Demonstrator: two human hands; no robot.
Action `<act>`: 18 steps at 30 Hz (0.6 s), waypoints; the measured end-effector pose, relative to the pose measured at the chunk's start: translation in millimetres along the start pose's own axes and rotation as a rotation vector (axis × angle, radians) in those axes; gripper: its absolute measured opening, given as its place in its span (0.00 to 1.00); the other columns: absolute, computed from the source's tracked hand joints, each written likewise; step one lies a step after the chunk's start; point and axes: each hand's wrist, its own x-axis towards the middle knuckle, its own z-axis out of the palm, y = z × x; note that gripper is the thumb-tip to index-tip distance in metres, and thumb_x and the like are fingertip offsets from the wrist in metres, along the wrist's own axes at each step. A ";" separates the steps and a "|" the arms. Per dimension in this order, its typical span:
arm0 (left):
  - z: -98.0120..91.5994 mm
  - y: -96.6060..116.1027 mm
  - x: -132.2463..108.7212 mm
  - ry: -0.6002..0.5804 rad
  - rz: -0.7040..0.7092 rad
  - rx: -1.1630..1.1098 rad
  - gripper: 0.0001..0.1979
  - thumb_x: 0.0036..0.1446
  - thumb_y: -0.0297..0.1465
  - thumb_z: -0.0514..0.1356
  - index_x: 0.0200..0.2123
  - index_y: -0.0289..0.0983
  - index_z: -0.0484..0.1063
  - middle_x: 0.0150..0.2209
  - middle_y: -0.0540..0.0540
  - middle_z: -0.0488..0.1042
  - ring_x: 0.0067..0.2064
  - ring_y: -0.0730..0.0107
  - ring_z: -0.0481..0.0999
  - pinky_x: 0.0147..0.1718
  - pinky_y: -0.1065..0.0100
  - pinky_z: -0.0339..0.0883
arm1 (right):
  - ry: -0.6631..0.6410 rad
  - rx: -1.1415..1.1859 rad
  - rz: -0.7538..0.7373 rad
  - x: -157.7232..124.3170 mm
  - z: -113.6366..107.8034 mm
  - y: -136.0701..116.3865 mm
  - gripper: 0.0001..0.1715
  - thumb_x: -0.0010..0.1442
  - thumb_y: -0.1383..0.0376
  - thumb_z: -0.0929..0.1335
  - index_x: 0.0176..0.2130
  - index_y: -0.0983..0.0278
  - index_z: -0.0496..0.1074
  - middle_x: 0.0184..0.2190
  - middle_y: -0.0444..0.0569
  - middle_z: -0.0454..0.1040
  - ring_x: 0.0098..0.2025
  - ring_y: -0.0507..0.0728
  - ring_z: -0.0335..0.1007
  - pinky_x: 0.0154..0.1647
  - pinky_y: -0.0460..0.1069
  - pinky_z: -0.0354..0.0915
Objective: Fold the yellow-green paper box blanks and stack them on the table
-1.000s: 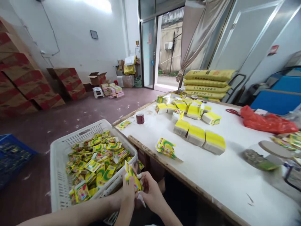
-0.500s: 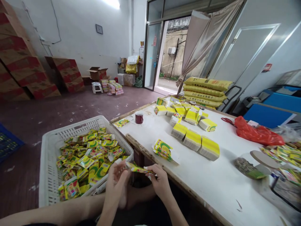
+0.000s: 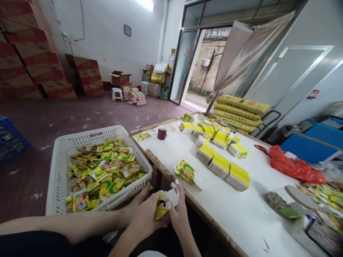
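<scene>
My left hand [image 3: 147, 214] is closed around a small yellow printed cardboard packet [image 3: 161, 211], whose white inner side also shows. My right hand [image 3: 181, 210] grips the white flap of that same packet, with white wraps on its fingertips. Both hands are over my lap, beside the table edge. Just beyond them on the white tabletop [image 3: 211, 200] lies a small pile of flat yellow-green packets [image 3: 185, 170]. To the left stands a white plastic basket [image 3: 50, 178] holding many loose packets [image 3: 104, 178].
Bundled yellow stacks [image 3: 219, 164] stand across the table, with a dark red mug [image 3: 162, 134] near its left edge. At the right are a red plastic bag [image 3: 294, 166] and a clear jar [image 3: 278, 203]. Yellow sacks [image 3: 238, 112] are piled behind.
Both hands have shifted right and nearer together. The packet was held thin and edge-on between them; now it is turned with its white side showing. The view has tilted slightly.
</scene>
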 end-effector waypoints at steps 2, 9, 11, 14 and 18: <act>2.6 -0.3 -0.9 -0.031 -0.012 0.057 0.41 0.32 0.28 0.72 0.55 0.43 0.71 0.56 0.40 0.77 0.57 0.42 0.75 0.58 0.46 0.67 | -0.037 0.174 0.145 4.4 1.4 8.3 0.46 0.53 0.52 0.74 0.65 0.59 0.60 0.63 0.57 0.67 0.65 0.67 0.63 0.69 0.64 0.56; 10.6 -7.8 -1.4 0.104 0.092 0.043 0.37 0.42 0.30 0.68 0.59 0.40 0.67 0.60 0.38 0.73 0.62 0.43 0.71 0.62 0.46 0.64 | 0.001 0.607 0.334 -1.1 9.2 -3.8 0.43 0.56 0.42 0.71 0.64 0.55 0.63 0.50 0.52 0.79 0.56 0.63 0.74 0.55 0.59 0.71; 13.1 -8.4 -2.4 0.050 0.149 0.104 0.35 0.45 0.29 0.66 0.59 0.40 0.65 0.59 0.37 0.74 0.61 0.44 0.72 0.61 0.46 0.65 | -0.142 0.597 0.430 -6.6 9.2 -12.2 0.40 0.52 0.45 0.75 0.58 0.58 0.70 0.46 0.54 0.80 0.53 0.65 0.75 0.52 0.60 0.72; 15.4 -6.5 -4.2 -0.008 0.199 0.195 0.31 0.48 0.29 0.64 0.57 0.41 0.66 0.54 0.38 0.76 0.56 0.44 0.75 0.57 0.47 0.69 | -0.390 0.592 0.495 -9.2 4.8 -22.1 0.36 0.50 0.46 0.77 0.53 0.61 0.74 0.44 0.55 0.80 0.51 0.66 0.76 0.51 0.59 0.72; 13.1 -4.8 -5.1 -0.003 0.248 0.207 0.24 0.46 0.27 0.64 0.49 0.43 0.70 0.49 0.42 0.77 0.51 0.49 0.78 0.51 0.52 0.72 | -0.479 0.560 0.432 -7.5 -2.9 -27.5 0.41 0.49 0.40 0.75 0.55 0.59 0.74 0.46 0.55 0.79 0.53 0.66 0.75 0.54 0.61 0.70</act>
